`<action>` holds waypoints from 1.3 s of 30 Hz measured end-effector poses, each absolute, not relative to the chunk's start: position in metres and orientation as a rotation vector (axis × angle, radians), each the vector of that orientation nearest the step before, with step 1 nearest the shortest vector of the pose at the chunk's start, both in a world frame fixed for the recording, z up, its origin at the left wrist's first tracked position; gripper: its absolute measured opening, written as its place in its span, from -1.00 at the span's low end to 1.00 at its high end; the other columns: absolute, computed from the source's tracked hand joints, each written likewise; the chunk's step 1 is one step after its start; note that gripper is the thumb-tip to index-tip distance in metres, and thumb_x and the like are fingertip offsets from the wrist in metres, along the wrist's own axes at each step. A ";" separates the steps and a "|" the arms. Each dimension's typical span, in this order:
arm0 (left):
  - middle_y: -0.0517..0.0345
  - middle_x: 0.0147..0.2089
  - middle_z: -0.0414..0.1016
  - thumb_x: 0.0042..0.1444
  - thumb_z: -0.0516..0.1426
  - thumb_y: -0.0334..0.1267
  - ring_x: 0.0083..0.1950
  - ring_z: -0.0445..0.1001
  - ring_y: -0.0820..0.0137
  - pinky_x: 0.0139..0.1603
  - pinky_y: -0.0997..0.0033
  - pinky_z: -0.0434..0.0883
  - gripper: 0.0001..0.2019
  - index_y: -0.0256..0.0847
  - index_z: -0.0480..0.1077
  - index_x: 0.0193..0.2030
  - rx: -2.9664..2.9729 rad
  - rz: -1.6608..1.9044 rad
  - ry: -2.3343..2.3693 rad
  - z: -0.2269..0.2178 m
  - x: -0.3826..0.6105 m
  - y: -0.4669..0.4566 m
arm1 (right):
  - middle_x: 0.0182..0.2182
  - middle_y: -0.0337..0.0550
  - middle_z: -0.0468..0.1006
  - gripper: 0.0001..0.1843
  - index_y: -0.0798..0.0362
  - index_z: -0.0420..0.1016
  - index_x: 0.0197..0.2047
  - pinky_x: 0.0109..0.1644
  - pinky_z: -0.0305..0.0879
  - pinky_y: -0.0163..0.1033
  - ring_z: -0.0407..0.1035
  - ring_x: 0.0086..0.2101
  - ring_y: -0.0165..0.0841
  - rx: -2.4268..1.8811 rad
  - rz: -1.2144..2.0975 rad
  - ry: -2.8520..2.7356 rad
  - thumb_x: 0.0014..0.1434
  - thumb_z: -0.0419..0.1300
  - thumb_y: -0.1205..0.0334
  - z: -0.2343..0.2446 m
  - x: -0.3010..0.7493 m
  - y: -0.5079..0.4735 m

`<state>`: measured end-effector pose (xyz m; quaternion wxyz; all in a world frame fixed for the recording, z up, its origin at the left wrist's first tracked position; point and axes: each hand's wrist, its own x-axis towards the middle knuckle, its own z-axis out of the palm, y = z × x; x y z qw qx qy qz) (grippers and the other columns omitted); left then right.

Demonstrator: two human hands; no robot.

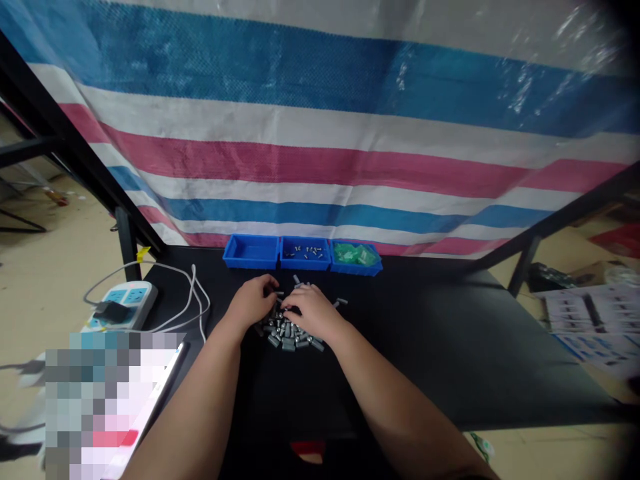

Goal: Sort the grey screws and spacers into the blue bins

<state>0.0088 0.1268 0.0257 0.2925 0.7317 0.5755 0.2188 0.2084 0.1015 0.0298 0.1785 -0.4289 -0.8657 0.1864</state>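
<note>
A pile of small grey metal cylinders (289, 345) lies on the black table, several of them with rounded shiny ends. My left hand (254, 300) is at the pile's left edge, its fingers loosely bent with a gap between thumb and fingertips. Nothing shows in that gap. Over the pile's right side rests my right hand (314, 311), its thumb and fingertips drawn close together among the pieces. Whatever lies between those tips is too small to make out. Part of the pile is hidden under the right hand.
Behind the pile stand three blue trays in a row: a bare left tray (251, 252), a middle tray (304, 265) with small screws, and a right tray (356, 269) with green plastic bags. A power strip (143, 297), white cable (187, 303) and blurred screen device (150, 407) are left.
</note>
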 end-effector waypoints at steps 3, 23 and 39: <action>0.15 -0.27 0.58 0.05 0.12 -0.38 -0.29 0.49 0.35 -0.25 0.39 0.31 -0.73 -0.15 0.49 -0.10 1.939 0.567 1.553 0.025 0.009 0.127 | -0.28 -0.19 0.62 -0.84 -0.01 0.67 -0.21 -0.08 0.29 -0.22 0.46 -0.24 -0.34 -1.217 0.584 -2.365 0.17 0.30 0.40 0.032 0.215 0.100; 0.15 -0.27 0.58 0.06 0.12 -0.38 -0.27 0.51 0.33 -0.25 0.38 0.31 -0.74 -0.14 0.49 -0.11 1.944 0.612 1.551 0.022 0.005 0.129 | -0.38 -0.27 0.56 -0.86 -0.01 0.59 -0.31 -0.06 0.25 -0.21 0.43 -0.26 -0.36 -1.106 0.599 -2.376 0.10 0.29 0.42 0.034 0.221 0.104; 0.15 -0.26 0.59 0.06 0.13 -0.37 -0.28 0.51 0.34 -0.25 0.39 0.32 -0.75 -0.13 0.50 -0.12 1.948 0.594 1.546 0.023 0.007 0.128 | -0.41 -0.27 0.63 -0.90 -0.04 0.65 -0.30 -0.09 0.26 -0.22 0.48 -0.33 -0.35 -1.217 0.680 -2.445 0.17 0.30 0.34 0.040 0.223 0.094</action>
